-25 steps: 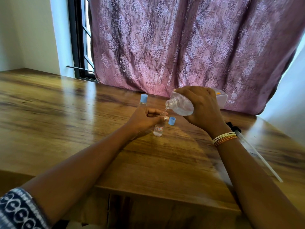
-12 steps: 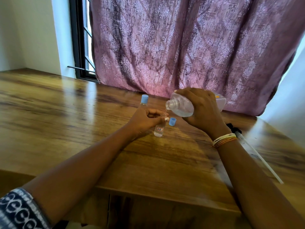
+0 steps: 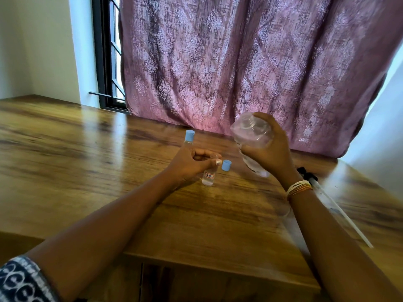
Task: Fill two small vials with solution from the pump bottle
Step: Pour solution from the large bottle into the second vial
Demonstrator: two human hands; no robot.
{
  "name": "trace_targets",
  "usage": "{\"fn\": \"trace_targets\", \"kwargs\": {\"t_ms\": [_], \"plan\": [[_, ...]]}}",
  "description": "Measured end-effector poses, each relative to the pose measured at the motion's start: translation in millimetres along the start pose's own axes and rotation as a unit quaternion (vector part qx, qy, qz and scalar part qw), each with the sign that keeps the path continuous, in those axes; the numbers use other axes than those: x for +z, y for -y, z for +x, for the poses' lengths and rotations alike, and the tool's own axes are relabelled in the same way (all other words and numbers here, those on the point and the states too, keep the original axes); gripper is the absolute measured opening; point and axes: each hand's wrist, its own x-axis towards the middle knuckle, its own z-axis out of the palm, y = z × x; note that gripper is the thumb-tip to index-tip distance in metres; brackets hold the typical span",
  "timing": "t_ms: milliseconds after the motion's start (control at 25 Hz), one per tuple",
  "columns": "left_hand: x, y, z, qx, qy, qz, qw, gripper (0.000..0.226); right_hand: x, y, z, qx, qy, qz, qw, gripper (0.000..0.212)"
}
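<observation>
Wooden table (image 3: 91,149), pink curtain (image 3: 250,62) behind. Capped vial (image 3: 189,138) stands at frame centre, behind left hand (image 3: 187,164), whose fingers pinch the neck of the open vial (image 3: 208,177), upright, little liquid in it. Loose blue cap (image 3: 226,165) just right of it. Right hand (image 3: 270,153) wraps the pump bottle (image 3: 253,136), tilted, mouth up-left, above and right of the open vial. Pump tube (image 3: 340,212) lies at the right edge.

Head view, downward over table (image 3: 109,171)
</observation>
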Motion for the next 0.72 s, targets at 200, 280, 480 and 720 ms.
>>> {"fn": "trace_targets", "kwargs": {"t_ms": [200, 280, 480, 720], "plan": [[0, 0, -1, -0.004, 0.003, -0.008, 1.0, 0.016, -15, -20, 8, 0.163, -0.054, 0.155, 0.973, 0.067], [0, 0, 0, -0.004, 0.002, -0.005, 1.0, 0.016, -23, -31, 9, 0.185, -0.058, 0.197, 0.961, 0.068], [0, -1, -1, -0.001, 0.0, 0.0, 1.0, 0.015, -27, -47, 6, 0.237, -0.055, 0.245, 0.938, 0.102], [0, -6, -5, -0.004, 0.005, 0.013, 1.0, 0.019, -26, -41, 5, 0.243, 0.025, 0.209, 0.947, 0.077]]}}
